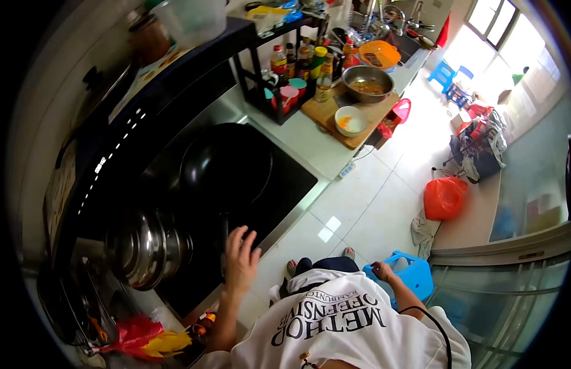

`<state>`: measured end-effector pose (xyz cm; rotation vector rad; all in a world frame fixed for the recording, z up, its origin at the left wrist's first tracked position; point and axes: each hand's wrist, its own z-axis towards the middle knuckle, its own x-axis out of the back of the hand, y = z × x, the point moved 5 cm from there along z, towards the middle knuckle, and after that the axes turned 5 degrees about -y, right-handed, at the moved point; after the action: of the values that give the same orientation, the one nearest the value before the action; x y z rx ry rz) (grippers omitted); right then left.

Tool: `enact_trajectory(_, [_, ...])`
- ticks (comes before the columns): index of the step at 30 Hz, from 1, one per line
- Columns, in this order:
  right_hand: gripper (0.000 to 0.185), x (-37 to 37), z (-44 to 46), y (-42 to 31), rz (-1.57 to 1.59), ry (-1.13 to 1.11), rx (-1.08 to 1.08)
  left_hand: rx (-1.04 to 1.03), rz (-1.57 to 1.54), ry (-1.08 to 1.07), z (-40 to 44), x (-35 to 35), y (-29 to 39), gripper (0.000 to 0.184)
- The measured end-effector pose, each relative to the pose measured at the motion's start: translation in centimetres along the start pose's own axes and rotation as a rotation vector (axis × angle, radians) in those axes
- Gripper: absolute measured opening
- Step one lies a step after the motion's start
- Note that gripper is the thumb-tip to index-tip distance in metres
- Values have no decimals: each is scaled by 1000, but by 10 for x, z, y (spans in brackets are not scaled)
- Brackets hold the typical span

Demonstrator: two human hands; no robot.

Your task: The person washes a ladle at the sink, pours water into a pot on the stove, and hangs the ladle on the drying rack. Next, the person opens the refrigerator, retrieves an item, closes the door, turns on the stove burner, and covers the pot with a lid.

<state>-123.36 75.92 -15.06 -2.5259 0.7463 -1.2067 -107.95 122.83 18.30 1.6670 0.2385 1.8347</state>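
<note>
My left hand (242, 257) is raised with its fingers apart, holding nothing, close to the handle of a black frying pan (227, 163) on the dark cooktop (291, 178). From this view I cannot tell whether it touches the handle. Low at my right side, my right hand (382, 270) has its fingers curled in, and no object shows in it. It is in front of a blue plastic stool (413, 275), with any contact unclear. A shiny steel pot (144, 252) sits on the cooktop to the left of the pan handle.
Beyond the cooktop, a wooden board (322, 114) bears a white bowl (351, 121) and a steel basin of food (367, 84). Bottles (317, 61) stand by a black rack (261, 80). A red bag (445, 198) lies on the tiled floor (359, 197) at right.
</note>
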Motion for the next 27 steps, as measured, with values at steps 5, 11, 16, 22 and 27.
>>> enact_trajectory(5, [30,-2,-6,67,11,-98,-97,-108,-30,-308,26,-86,65,44])
enact_trajectory(11, [38,64,45,118,127,-69,1,-130,8,-475,72,-169,136,45])
enact_trajectory(16, [43,252,71,-16,1036,-135,291,-287,56,-525,122,-249,219,47])
enact_trajectory(22, [57,378,64,-135,884,-185,845,-426,114,-816,182,-356,325,51])
enact_trajectory(27, [61,412,29,-151,802,-285,982,-601,255,-629,220,-395,380,55])
